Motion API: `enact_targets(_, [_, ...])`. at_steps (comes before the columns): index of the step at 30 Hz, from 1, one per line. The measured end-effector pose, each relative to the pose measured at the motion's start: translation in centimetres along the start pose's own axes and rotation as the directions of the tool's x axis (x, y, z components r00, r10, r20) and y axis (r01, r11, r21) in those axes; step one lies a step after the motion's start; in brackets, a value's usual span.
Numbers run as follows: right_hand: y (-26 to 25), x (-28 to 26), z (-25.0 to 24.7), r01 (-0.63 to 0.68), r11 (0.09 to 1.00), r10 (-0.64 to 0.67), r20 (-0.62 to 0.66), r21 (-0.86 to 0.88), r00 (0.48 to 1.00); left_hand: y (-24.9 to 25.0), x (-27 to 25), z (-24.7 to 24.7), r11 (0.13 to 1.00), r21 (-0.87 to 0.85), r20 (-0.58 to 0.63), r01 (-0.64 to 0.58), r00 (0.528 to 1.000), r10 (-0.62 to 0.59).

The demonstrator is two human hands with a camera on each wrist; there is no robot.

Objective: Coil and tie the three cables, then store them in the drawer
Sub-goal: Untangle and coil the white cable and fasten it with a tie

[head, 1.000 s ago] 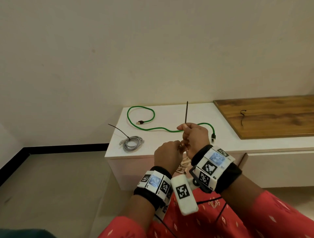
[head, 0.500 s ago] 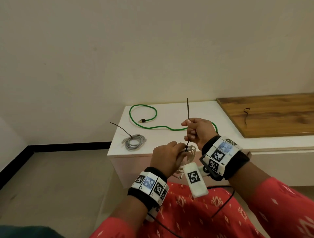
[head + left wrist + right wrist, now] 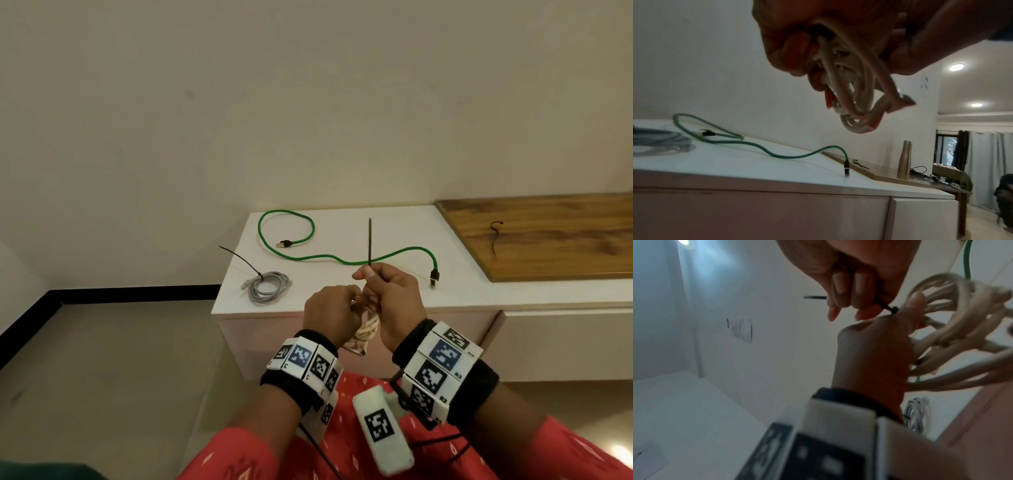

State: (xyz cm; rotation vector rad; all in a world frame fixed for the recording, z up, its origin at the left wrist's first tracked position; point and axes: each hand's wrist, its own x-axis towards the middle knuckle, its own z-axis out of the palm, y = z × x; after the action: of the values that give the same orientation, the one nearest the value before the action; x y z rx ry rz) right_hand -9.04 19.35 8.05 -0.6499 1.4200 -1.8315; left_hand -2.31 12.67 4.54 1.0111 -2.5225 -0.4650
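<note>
Beige cable coil held in mid-air before the cabinet, zip tie tail pinched above it.

The beige coiled cable (image 3: pixel 855 91) hangs in loose loops from the left hand (image 3: pixel 330 313), whose fingers curl round its top; one plug end sticks out at the bottom. The right hand (image 3: pixel 394 298) sits just beside and slightly higher, fingers and thumb pinching a black zip tie (image 3: pixel 370 241), whose tail stands upright above the knuckles, its head against the coil in the right wrist view. On the white cabinet (image 3: pixel 342 291) beyond, a green cable (image 3: pixel 342 258) lies uncoiled; a grey cable (image 3: pixel 269 291) lies coiled and tied near the left edge. A spare black tie (image 3: pixel 495 236) rests on the wooden top (image 3: pixel 555 246). A wall notice (image 3: pixel 741 329) is too blurred to read.
</note>
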Motion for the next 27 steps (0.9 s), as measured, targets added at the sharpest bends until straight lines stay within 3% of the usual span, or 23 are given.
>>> enact_targets(3, [-0.3,1.2,-0.3,0.059,0.998,-0.061,0.080,0.034,0.995,-1.0,0.9,-0.4,0.983,-0.181,0.031,-0.004,0.999,0.009])
enact_targets(7, [-0.2,3.8,-0.7,0.108,0.974,-0.085,0.123,-0.199,0.989,-2.7,2.4,-0.3,0.928,-0.370,0.032,0.045,0.999,-0.036])
enact_targets(10, [1.7,6.0,-1.4,-0.006,0.916,0.060,0.122,-0.401,0.991,-4.5,3.8,0.3,0.863,-0.484,0.027,0.144,0.988,-0.150])
enact_targets(12, [3.0,7.1,-1.5,-0.114,0.896,0.189,0.136,-0.430,0.972,-5.7,4.7,0.9,0.812,-0.542,0.069,0.218,0.974,-0.216])
enact_targets(18, [5.4,11.7,-0.9,-0.235,0.880,0.299,0.097,-0.412,0.949,-9.1,7.3,2.3,0.699,-0.585,0.238,0.412,0.911,-0.338])
enact_targets(24, [8.8,15.7,-0.2,-0.377,0.811,0.432,0.024,-0.447,0.901,-11.8,8.7,4.1,0.722,-0.530,0.253,0.445,0.895,-0.366])
enact_targets(27, [9.8,16.7,-0.5,-0.382,0.778,0.447,0.010,-0.498,0.895,-12.6,9.0,4.7,0.753,-0.486,0.266,0.444,0.896,-0.356])
